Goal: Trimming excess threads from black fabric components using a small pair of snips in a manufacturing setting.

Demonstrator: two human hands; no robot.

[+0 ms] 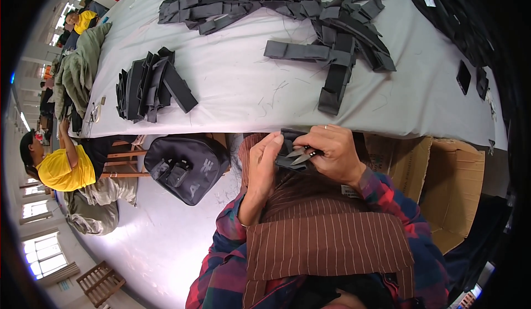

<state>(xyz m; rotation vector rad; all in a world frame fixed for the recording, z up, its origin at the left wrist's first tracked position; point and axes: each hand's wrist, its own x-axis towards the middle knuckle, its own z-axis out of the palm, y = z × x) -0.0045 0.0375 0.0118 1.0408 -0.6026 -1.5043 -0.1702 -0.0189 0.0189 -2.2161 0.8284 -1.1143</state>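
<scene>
My left hand [262,159] pinches a small dark fabric piece [289,149] just below the table's near edge. My right hand [335,153] grips small metal thread snips [302,155], whose blades point left onto that piece. Both hands are over my lap, above a brown striped apron [326,237]. On the white-covered table [243,87] beyond them lie a trimmed stack of dark fabric pieces [152,85] at the left and a large loose heap of dark strips [310,16] at the far middle and right.
A black backpack [185,168] rests on a wooden stool left of my lap. An open cardboard box [448,187] stands at my right. A person in a yellow shirt [61,168] sits at the far left. Green cloth [77,68] hangs off the table's left end.
</scene>
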